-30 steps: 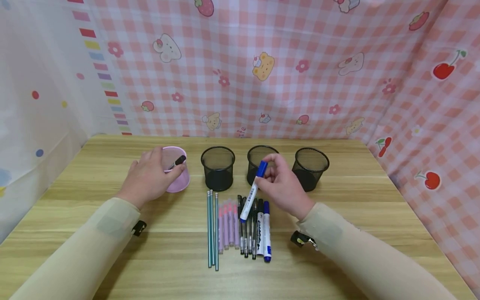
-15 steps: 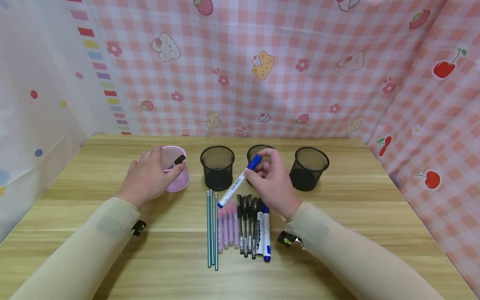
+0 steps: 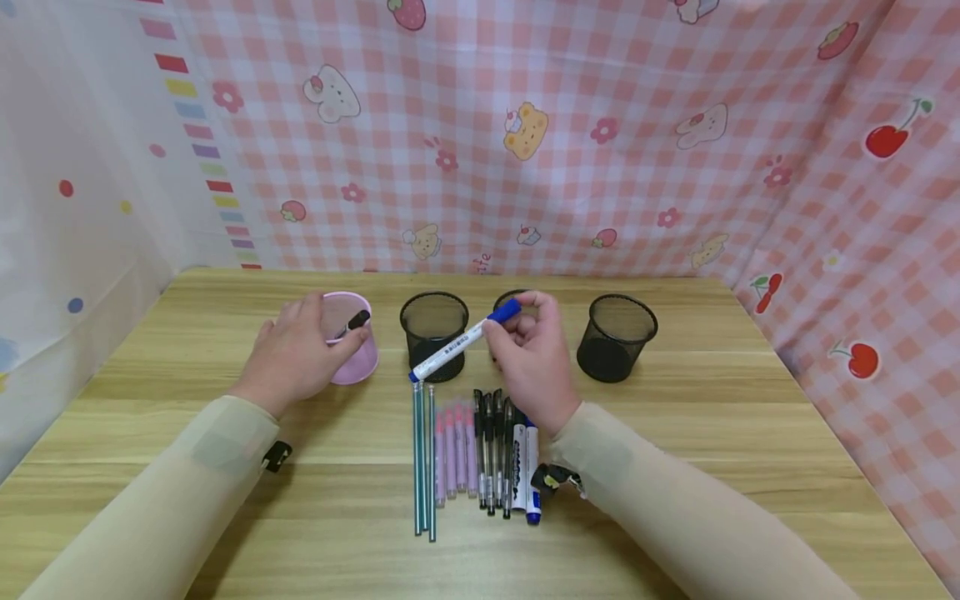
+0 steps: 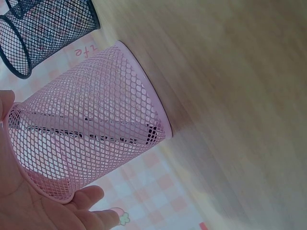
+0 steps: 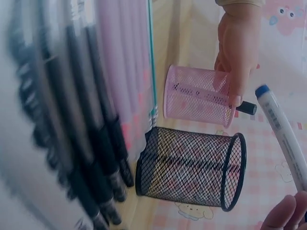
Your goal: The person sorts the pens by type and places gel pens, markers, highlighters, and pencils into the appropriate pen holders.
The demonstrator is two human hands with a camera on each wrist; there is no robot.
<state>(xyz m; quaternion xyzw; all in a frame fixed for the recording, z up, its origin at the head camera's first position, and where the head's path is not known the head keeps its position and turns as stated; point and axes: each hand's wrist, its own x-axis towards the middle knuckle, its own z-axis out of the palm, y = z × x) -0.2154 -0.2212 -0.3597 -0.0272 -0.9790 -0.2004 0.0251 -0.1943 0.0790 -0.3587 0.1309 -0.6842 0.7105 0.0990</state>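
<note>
Left hand (image 3: pixel 296 354): clamped on the pink mesh cup (image 3: pixel 358 365), palm side along the cup's left, thumb over the near rim. The cup stands upright at the left end of a row of four. Right hand (image 3: pixel 536 358): thumb and fingers pinched together on the blue-capped marker (image 3: pixel 453 347) near its cap, which points up and right. The marker slants through the air, plain end down-left; in the head view it crosses the left black mesh cup (image 3: pixel 447 369).

Room: pink checked cloth (image 3: pixel 600 175) with cartoon prints hangs behind and to the right. Wood-grain table (image 3: pixel 675 517) below. Right black mesh cup (image 3: pixel 615 346) stands apart from the others; the middle black mesh cup (image 3: pixel 510 295) is mostly hidden by the right hand. In front of the cups, side by side, lie two whiteboard markers (image 3: pixel 520 467), four black-capped pens (image 3: pixel 491 450), four lilac pens (image 3: pixel 456 454) and three green pencils (image 3: pixel 423 475).

Left wrist view alone shows the far fingers (image 4: pixel 91 197) at the pink rim, and the length of the black-capped marker (image 3: pixel 360 319) leaning inside; the head view gives little beyond its cap. Right wrist view shows the held marker's plain end clear of both nearby rims.
</note>
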